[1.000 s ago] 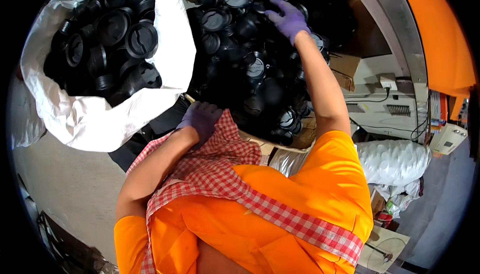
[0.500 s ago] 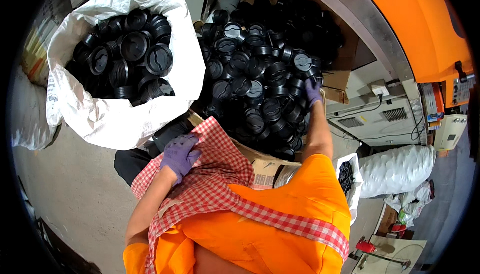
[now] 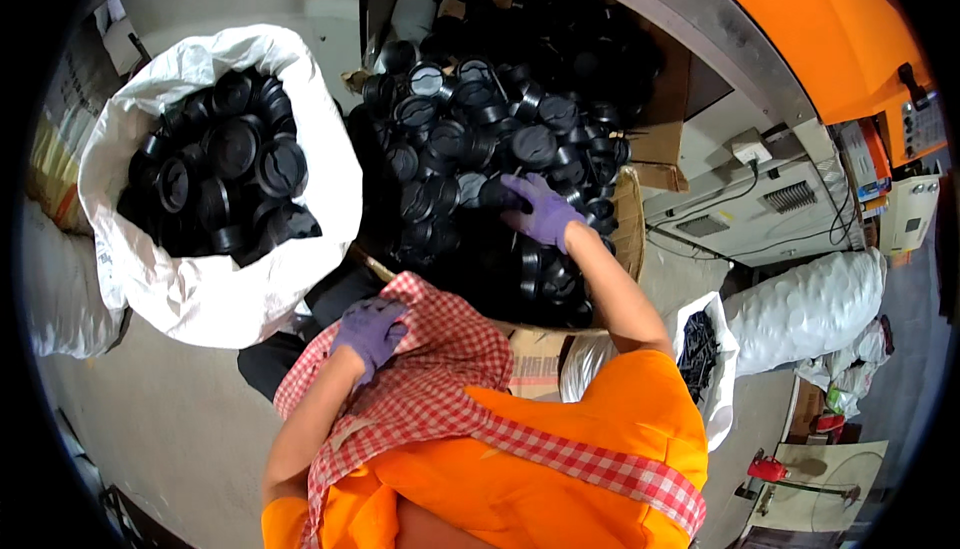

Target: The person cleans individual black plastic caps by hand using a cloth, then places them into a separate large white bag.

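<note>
My right hand (image 3: 545, 211), in a purple glove, reaches into a heap of black ribbed plastic caps in a large cardboard box (image 3: 630, 224). Its thumb and fingers close around a black cap (image 3: 493, 193) near the middle of the heap. My left hand (image 3: 370, 334), gloved alike, rests on the red-and-white checked apron (image 3: 445, 349) over my lap. Its fingers are loosely bent and apart, with no cap in them. To the left of the box stands a white woven sack (image 3: 330, 164) that holds many similar black caps (image 3: 235, 147).
An orange machine (image 3: 790, 29) with a metal frame arches over the box. At the right are a plug with a cable (image 3: 748, 149), a small white sack (image 3: 722, 379) of black pieces and a full white sack (image 3: 810, 304). More sacks (image 3: 65, 279) stand at the far left.
My right hand has moved from the heap's right edge leftward and nearer, onto a cap. My left hand stays on the apron. The whole view has shifted, with the sack lower in it.
</note>
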Available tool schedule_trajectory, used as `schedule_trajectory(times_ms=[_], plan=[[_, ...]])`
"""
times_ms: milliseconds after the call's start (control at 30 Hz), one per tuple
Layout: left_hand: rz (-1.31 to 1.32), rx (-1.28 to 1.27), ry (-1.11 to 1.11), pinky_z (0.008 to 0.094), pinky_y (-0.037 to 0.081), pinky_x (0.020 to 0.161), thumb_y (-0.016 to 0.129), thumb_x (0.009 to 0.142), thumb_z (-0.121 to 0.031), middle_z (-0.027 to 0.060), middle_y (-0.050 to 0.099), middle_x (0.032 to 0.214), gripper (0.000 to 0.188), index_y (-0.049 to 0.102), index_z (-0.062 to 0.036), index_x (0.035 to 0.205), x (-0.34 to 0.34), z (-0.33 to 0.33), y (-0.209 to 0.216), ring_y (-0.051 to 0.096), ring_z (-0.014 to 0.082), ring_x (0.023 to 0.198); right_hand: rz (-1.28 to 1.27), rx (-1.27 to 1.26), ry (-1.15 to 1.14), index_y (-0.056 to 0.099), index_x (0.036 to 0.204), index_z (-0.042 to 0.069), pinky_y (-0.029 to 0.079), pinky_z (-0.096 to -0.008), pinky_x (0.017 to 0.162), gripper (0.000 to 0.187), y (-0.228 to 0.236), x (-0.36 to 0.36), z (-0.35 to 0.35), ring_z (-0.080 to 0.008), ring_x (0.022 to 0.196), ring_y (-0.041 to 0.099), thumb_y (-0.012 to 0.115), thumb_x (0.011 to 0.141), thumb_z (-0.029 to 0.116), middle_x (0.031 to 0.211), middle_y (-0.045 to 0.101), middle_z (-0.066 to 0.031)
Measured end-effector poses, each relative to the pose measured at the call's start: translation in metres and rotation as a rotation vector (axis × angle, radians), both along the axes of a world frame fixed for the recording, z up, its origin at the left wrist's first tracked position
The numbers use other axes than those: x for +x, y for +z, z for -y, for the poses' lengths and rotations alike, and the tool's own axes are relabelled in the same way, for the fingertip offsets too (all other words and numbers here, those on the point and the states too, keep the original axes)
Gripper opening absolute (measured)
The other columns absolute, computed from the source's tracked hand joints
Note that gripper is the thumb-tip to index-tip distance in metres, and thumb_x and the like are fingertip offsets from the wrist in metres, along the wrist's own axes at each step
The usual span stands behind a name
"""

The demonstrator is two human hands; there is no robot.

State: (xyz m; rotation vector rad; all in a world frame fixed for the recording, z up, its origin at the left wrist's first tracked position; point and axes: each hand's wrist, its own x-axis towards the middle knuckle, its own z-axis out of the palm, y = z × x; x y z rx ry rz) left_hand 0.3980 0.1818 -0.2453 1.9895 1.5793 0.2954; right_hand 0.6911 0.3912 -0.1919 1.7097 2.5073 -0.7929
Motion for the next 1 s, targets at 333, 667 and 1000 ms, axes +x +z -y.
schedule_trajectory(times_ms=[333,667,1000], plan=[[-0.260,-0.494,0.244,0.0437,0.037,0.100,0.060,0.077,-0.052,0.0200,0.031,0.144,0.081,0.029,-0.0130,0.141,0.014,-0.081,0.000,0.040,0.0382,0.125,-0.407,0.525,-0.941,0.053,0.126,0.009,0.043,-0.0386,0.094,0.058,0.003,0.129,-0.201,-0.0336,0.112,0.055,0.068,0.077,0.037,0.120,0.058,-0.0198],[-0.324,-0.376,0.072,0.0467,0.046,0.090,0.065,0.072,-0.039,0.0123,0.044,0.131,0.058,0.052,-0.0173,0.124,0.029,-0.098,-0.029,0.045,0.0337,0.120,-0.525,0.252,-0.714,0.051,0.128,0.002,0.044,-0.0355,0.090,0.064,-0.105,0.210,-0.358,-0.0216,0.108,0.053,0.067,0.080,0.041,0.124,0.057,-0.0091],[-0.288,-0.553,0.197,0.0445,0.044,0.093,0.069,0.068,-0.036,0.0062,0.048,0.129,0.052,0.058,-0.0238,0.117,0.042,-0.110,-0.007,0.044,0.0329,0.118,-0.556,-0.382,-0.490,0.058,0.115,0.003,0.046,-0.0349,0.084,0.044,-0.065,0.067,-0.284,-0.0221,0.094,0.057,0.062,0.078,0.027,0.108,0.062,-0.0109]])
